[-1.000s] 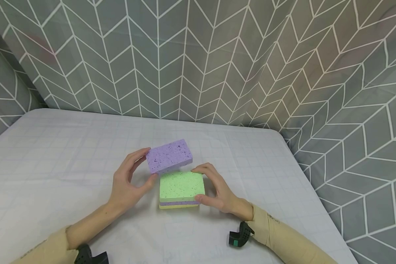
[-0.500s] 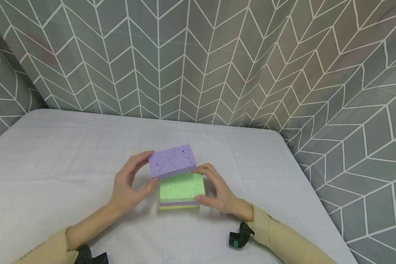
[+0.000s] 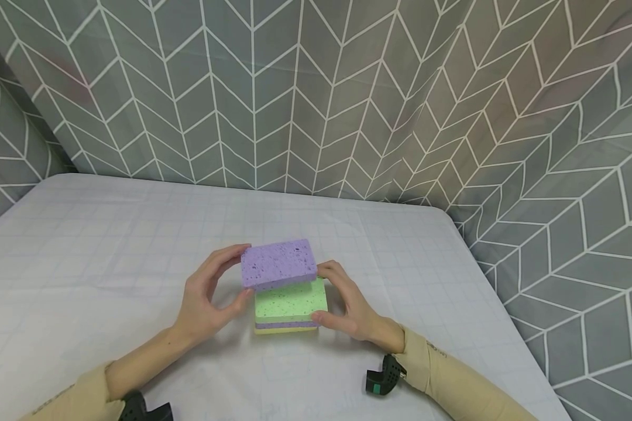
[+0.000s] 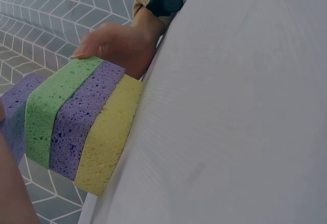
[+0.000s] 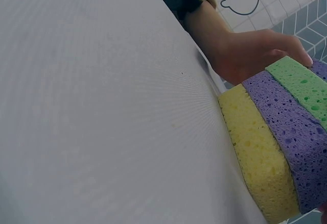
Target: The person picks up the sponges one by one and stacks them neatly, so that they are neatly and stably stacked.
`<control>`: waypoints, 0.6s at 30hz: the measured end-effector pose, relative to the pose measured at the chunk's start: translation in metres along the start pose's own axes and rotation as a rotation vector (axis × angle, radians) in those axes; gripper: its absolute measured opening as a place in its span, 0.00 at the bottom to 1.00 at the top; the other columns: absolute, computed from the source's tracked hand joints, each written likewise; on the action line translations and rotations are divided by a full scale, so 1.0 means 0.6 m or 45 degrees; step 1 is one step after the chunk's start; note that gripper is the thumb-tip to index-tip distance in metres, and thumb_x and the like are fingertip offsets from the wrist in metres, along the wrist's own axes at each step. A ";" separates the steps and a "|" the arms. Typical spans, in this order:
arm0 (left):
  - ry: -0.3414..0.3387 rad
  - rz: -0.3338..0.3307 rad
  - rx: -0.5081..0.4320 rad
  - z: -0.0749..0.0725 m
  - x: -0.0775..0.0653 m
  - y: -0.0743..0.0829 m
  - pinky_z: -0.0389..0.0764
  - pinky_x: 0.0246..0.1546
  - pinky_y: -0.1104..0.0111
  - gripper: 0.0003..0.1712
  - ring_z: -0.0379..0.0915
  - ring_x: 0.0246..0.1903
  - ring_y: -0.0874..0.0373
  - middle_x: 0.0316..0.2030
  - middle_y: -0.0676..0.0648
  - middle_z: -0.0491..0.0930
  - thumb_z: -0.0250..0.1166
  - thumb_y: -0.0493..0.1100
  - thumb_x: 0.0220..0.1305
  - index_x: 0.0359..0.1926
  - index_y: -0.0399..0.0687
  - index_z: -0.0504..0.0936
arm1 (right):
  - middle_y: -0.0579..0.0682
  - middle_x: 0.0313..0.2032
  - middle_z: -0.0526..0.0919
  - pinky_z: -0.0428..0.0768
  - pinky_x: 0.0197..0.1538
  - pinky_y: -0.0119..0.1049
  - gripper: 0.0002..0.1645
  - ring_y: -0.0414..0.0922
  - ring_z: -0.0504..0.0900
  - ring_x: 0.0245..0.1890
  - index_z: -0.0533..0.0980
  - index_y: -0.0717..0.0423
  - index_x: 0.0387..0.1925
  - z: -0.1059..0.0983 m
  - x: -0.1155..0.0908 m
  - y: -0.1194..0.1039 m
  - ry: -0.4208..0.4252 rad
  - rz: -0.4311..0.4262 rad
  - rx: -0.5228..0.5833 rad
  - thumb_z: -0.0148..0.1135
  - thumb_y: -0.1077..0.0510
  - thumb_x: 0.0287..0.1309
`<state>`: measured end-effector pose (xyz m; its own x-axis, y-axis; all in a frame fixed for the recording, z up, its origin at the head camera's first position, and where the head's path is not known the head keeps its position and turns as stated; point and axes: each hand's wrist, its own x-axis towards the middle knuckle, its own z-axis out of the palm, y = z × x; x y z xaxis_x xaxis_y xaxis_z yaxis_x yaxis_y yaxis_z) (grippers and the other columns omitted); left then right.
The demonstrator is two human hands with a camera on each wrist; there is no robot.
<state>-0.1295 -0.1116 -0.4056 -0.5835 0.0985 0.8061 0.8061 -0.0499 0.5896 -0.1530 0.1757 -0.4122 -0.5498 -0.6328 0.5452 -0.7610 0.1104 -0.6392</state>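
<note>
My left hand [image 3: 208,295] pinches a purple sponge [image 3: 278,263] by its left end, fingers at the far side and thumb at the near side. That sponge overlaps the far part of a green sponge [image 3: 289,304] in the head view. The green one tops a stack, over another purple sponge [image 4: 84,119] and a yellow sponge [image 5: 258,155] on the table. At the stack's right end my right hand [image 3: 350,307] holds the green sponge, its thumb on the near corner and its fingers at the far one.
A white cloth [image 3: 110,245] covers the table under the stack. Behind and to the right hangs a grey curtain [image 3: 274,93] with white chevron lines. Both wrists wear a black camera mount, such as the right mount [image 3: 384,374].
My left hand has brought the purple sponge rightward and nearer, turning it more in line with the stack, and it now covers more of the green sponge. The right hand stays nearly still.
</note>
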 end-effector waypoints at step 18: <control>-0.069 0.026 -0.018 -0.003 0.001 -0.002 0.76 0.66 0.66 0.41 0.75 0.59 0.51 0.56 0.25 0.75 0.68 0.21 0.39 0.60 0.18 0.68 | 0.55 0.59 0.72 0.68 0.71 0.42 0.36 0.50 0.69 0.61 0.69 0.56 0.65 0.001 0.003 0.001 0.010 -0.011 0.007 0.63 0.51 0.54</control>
<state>-0.1309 -0.1133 -0.4059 -0.5604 0.1511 0.8143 0.8161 -0.0668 0.5740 -0.1544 0.1744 -0.4120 -0.5459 -0.6276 0.5551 -0.7640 0.1010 -0.6372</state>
